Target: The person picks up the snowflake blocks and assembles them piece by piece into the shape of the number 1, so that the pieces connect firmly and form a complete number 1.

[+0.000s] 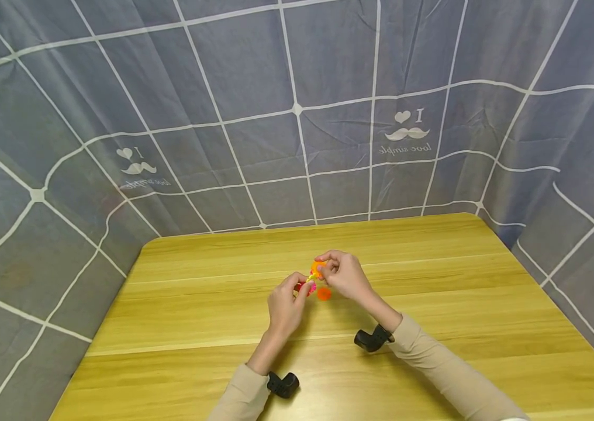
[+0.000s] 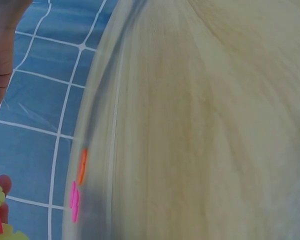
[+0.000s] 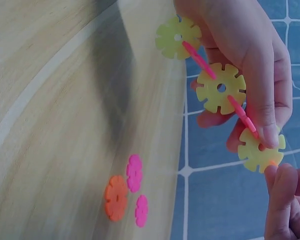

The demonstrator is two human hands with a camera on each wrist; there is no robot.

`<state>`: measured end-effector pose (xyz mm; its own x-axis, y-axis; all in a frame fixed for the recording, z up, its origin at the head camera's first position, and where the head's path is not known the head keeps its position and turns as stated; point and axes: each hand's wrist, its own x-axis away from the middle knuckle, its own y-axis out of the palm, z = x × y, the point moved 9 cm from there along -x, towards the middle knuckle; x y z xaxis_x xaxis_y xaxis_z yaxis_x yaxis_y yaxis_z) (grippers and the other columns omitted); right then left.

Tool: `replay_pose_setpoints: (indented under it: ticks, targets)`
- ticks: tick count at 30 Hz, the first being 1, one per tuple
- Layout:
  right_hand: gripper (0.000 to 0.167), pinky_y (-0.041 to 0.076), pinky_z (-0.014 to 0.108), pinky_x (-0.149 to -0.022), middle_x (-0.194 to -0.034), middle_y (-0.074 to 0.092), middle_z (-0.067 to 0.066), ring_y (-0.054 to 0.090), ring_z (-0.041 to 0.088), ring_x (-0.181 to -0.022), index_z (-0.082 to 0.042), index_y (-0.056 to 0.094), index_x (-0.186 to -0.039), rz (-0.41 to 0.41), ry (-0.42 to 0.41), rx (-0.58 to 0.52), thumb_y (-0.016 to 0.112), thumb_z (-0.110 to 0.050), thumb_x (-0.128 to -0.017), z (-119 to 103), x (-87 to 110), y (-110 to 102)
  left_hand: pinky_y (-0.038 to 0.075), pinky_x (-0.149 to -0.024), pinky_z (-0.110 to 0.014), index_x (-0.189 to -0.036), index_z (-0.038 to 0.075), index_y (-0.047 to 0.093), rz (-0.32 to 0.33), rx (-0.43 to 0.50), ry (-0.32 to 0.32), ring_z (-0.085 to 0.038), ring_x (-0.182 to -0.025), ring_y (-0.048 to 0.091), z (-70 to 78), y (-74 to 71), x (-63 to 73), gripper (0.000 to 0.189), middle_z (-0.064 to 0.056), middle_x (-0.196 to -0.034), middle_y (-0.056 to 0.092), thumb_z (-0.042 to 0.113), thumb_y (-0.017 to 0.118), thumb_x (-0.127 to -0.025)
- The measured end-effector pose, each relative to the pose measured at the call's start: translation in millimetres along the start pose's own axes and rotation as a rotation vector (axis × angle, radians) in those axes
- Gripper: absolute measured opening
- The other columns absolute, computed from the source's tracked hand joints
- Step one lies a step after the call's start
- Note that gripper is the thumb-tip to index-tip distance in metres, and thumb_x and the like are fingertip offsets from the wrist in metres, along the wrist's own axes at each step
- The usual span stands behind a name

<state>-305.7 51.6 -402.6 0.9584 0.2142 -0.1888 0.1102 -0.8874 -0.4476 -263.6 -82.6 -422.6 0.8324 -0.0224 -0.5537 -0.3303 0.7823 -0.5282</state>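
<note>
My left hand (image 1: 285,305) holds a chain of notched plastic discs. In the right wrist view, yellow discs (image 3: 210,95) are linked by pink discs (image 3: 244,117) seen edge-on, and the thumb presses on the lowest yellow one. My right hand (image 1: 348,278) pinches an orange disc (image 1: 317,268) right at the chain's end. Only an orange sliver shows between its fingertips (image 3: 285,180) in the right wrist view; the fingers cover the rest. Below the hands, a loose orange disc (image 3: 116,198) lies on the table beside two pink discs (image 3: 134,173).
The wooden table (image 1: 197,327) spreads out around both hands. A grey curtain (image 1: 255,146) with white lines hangs behind it and at its sides. A black wrist camera (image 1: 283,385) is on the left wrist, another (image 1: 372,339) on the right.
</note>
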Motion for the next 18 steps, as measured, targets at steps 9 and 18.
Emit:
replay_pose_setpoints:
  ticks: [9, 18]
  targets:
    - [0.020, 0.037, 0.020, -0.041, -0.070, 0.066, 0.024, 0.056, 0.014, -0.047, 0.004, 0.067, -0.104, 0.028, 0.004, -0.047, 0.060, 0.001, -0.085, 1.8, -1.4, 2.5, 0.035, -0.047, -0.014, -0.081, 0.011, 0.066, 0.028, 0.009, -0.012, -0.009, -0.059, 0.059, -3.2, -0.3, -0.6, 0.012, -0.001, -0.074, 0.069, 0.020, 0.068, -0.089]
    - [0.020, 0.051, 0.026, -0.050, -0.069, 0.066, 0.019, 0.061, 0.012, -0.053, 0.003, 0.067, -0.104, 0.009, 0.091, -0.061, 0.062, 0.001, -0.085, 10.5, -1.8, 3.3, 0.031, -0.045, -0.013, -0.078, 0.012, 0.064, 0.034, -0.011, 0.037, -0.003, -0.054, 0.051, -1.1, 1.0, -0.7, 0.012, 0.000, -0.071, 0.068, 0.019, 0.070, -0.087]
